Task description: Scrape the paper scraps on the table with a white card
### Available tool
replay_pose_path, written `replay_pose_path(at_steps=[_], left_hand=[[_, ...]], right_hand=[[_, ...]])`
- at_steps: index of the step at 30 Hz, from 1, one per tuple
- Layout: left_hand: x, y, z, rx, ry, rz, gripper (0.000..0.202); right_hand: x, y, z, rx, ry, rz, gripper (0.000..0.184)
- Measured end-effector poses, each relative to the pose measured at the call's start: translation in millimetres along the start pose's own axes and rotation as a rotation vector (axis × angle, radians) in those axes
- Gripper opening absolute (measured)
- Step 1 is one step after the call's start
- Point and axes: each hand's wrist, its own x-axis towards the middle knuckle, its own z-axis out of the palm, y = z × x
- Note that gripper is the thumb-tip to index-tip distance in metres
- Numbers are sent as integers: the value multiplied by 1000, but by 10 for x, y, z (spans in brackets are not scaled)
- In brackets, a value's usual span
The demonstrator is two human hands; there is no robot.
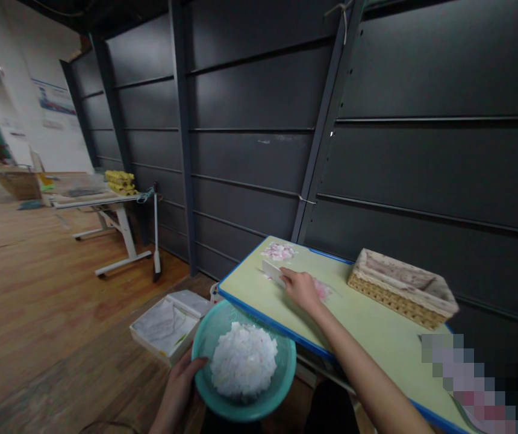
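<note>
My left hand (pixel 183 375) grips the left rim of a teal plastic basin (pixel 288 378), held just below the table's front edge. A heap of white flakes or small pieces (pixel 243 360) with a few pink specks fills its middle. Over the pale yellow tabletop (pixel 353 325), my right hand (pixel 302 290) is closed on a flat white scraper (pixel 271 271), its blade tilted near the surface. Beyond the blade lies a small pile of pink and white bits (pixel 279 251). A pinkish patch (pixel 321 290) of similar bits shows partly behind my right hand.
A lined wicker basket (pixel 399 289) stands on the table's right side. Left of the basin, a white box (pixel 166 325) sits low. Dark metal panels (pixel 250 150) rise behind the table. Farther left are another table (pixel 91 199) with yellow trays and a long-handled tool (pixel 156 235).
</note>
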Motion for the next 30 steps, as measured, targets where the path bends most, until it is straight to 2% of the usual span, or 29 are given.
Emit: replay_pose_path(at_steps=[5,9,13,18,21,24,27,30], left_hand=[[-103,76,87,30,20,-16,48],[-138,107,133,90,91,20,56],[-120,81,146,25,101,17,65],[-120,78,166,-5,130,24,63],[-123,88,173,-1,124,46,56],[-106,69,156,54,78,46,54],[-83,37,130,79,89,15,58],[-79,37,118,55,111,-23,59]], right_hand=[[-212,31,0,86,13,-107,34],[-402,6,-26,226,28,-201,34],[-577,-62,-54,311,51,-274,33],[-736,-181,-129,444,58,-340,31],[-757,-197,-180,557,45,-301,30],[-640,-80,-215,554,102,-234,29],[-358,174,-251,379,220,-107,29],[-21,466,-285,122,244,89,32]])
